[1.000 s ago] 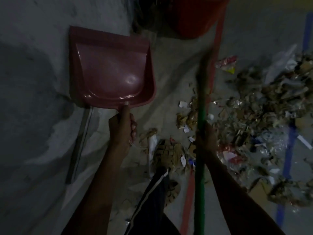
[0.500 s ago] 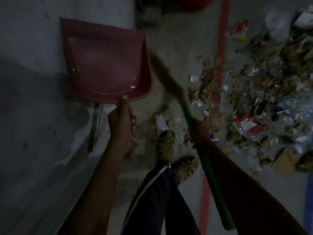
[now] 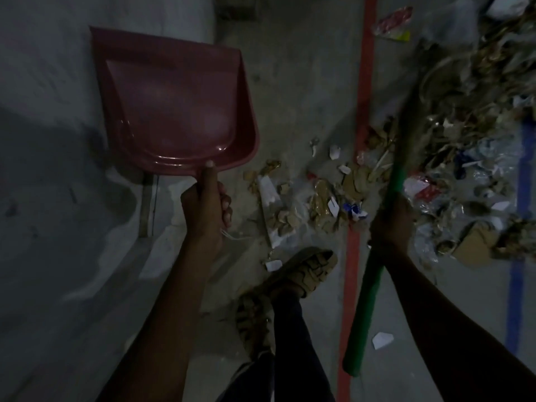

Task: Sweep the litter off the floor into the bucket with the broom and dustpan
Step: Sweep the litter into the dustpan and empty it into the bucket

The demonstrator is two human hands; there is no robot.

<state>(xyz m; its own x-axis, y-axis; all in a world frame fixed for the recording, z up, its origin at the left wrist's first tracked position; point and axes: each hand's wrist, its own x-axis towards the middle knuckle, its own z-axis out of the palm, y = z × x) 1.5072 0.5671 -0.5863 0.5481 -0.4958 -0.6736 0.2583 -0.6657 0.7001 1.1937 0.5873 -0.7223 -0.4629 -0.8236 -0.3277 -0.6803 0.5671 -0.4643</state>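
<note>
My left hand (image 3: 207, 206) grips the handle of a red dustpan (image 3: 174, 103), held out over the grey floor at the left with its pan empty. My right hand (image 3: 393, 220) is closed around the green handle of a broom (image 3: 368, 311). The broom's blurred bristles (image 3: 420, 91) reach up into the litter pile (image 3: 464, 158), a spread of cardboard scraps, paper and plastic wrappers at the right. Smaller scraps (image 3: 316, 198) lie between the dustpan and the broom. The bucket is out of view.
A red floor line (image 3: 364, 91) runs top to bottom through the middle and a blue line (image 3: 519, 256) lies at the right. My sandalled feet (image 3: 293, 274) stand at bottom centre. A thin stick (image 3: 145, 204) lies below the dustpan. A red and yellow wrapper (image 3: 394, 23) sits at the top.
The broom swung from the left side near the dustpan over to the right, into the litter pile. The view shifted down and the red bucket left the frame. The dustpan stayed in my left hand.
</note>
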